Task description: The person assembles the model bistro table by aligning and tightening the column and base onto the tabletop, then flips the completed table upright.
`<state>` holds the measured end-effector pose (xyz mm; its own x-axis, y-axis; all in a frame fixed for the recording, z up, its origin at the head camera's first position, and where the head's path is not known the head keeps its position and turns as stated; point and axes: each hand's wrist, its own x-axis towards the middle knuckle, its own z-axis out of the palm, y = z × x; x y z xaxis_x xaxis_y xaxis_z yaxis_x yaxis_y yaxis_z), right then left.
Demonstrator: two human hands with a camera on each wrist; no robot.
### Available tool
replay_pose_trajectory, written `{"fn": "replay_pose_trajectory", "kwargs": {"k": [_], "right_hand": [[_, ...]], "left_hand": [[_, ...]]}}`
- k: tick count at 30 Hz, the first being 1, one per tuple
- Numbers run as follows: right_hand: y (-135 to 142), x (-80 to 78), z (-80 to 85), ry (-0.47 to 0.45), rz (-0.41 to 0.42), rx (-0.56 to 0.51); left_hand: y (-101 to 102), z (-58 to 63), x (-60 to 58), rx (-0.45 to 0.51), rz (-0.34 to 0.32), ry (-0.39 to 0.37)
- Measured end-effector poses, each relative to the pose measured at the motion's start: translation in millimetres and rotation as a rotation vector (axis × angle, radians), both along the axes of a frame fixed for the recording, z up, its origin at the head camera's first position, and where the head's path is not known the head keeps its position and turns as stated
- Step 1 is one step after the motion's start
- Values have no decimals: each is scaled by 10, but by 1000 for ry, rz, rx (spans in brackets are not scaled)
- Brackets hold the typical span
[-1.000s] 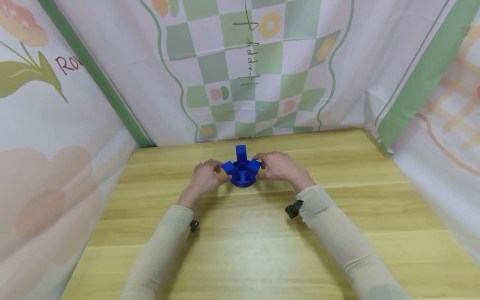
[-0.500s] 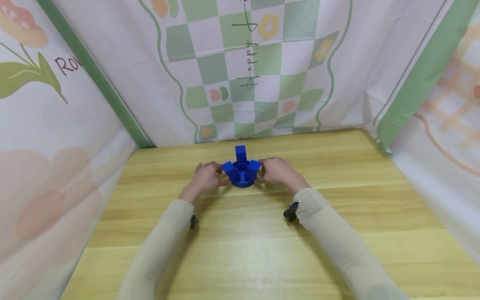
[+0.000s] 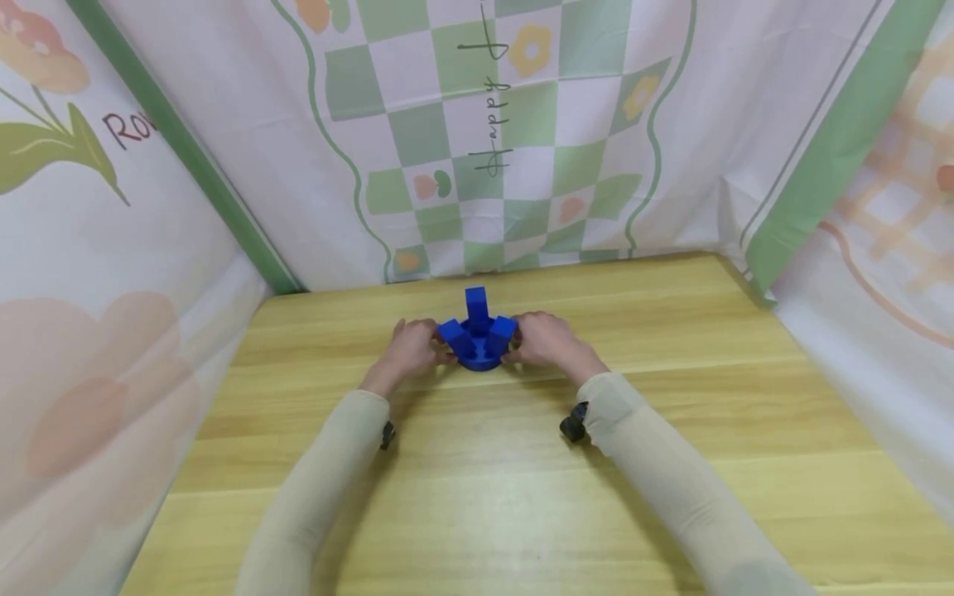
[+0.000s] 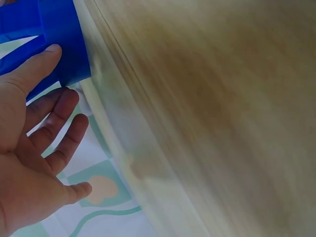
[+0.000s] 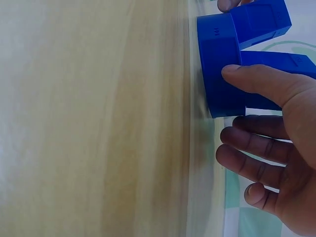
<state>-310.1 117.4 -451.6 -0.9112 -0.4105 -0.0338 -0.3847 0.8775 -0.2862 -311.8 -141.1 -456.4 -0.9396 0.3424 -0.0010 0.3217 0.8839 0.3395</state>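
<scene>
A blue plastic round base with three posts (image 3: 478, 362) stands on the wooden table, its posts rising and leaning outward. My left hand (image 3: 412, 346) holds it at the left side; in the left wrist view the thumb (image 4: 49, 55) lies on the rim and the other fingers are partly bent beyond it. From the right side my right hand (image 3: 547, 339) grips it, and in the right wrist view the thumb (image 5: 242, 74) presses on the base wall. The index fingertips are partly hidden behind the piece.
The wooden table (image 3: 484, 497) spreads out in front of the arms. Behind its far edge hangs a checked cloth (image 3: 484, 190), with further patterned cloths at left and right. A small black camera (image 3: 574, 424) sits at the right wrist.
Both hands have shifted their hold slightly; the right hand has come down from beside the right post to the base. The blue piece has stayed nearly in place.
</scene>
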Motion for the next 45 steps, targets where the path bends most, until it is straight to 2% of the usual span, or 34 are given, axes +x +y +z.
{"fn": "replay_pose_trajectory", "kwargs": {"k": [10, 14, 18, 25, 36, 45], "right_hand": [[-19, -29, -28, -16, 3, -34], [-5, -37, -23, -41, -3, -92], [15, -49, 1, -56, 0, -153], [58, -63, 42, -80, 14, -193], [104, -31, 130, -99, 21, -266], [185, -8, 215, -70, 86, -400]], "left_hand": [[36, -16, -7, -18, 24, 11], [42, -9, 8, -5, 31, 2], [29, 20, 36, 29, 38, 1], [-9, 81, 82, 111, 11, 3], [-30, 146, 126, 219, 22, -16], [-40, 268, 148, 340, -5, -22]]}}
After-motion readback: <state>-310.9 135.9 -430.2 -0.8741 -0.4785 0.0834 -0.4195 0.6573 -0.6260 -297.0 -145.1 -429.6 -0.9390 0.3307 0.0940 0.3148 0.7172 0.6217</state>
